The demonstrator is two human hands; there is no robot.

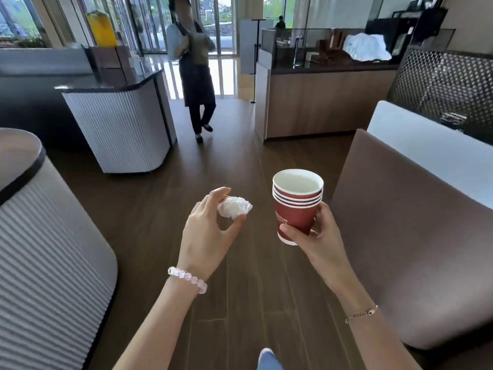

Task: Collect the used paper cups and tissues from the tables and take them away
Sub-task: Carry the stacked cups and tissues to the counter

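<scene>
Both of our hands are loaded, so we judge the gathering largely done and the carrying-away under way. No bin or drop-off point shows, and no table top with litter is in view, so we cannot tell whether more waits elsewhere. A person in a dark apron stands in the aisle ahead, which may call for care in passing. Over the wooden floor our left hand is raised with its back toward us and a beaded bracelet at the wrist. Its thumb and fingertips pinch a crumpled white tissue, which sits out at the fingertips, clear of the palm and in mid-air. Near it to the right, but not touching, a stack of red paper cups stands upright, several nested together, and the top one looks empty from here. Our right hand grips the stack low down, fingers and thumb curled round its lower half, with a thin chain bracelet on the wrist. Farther right runs a padded brown bench, well apart from the cups.
</scene>
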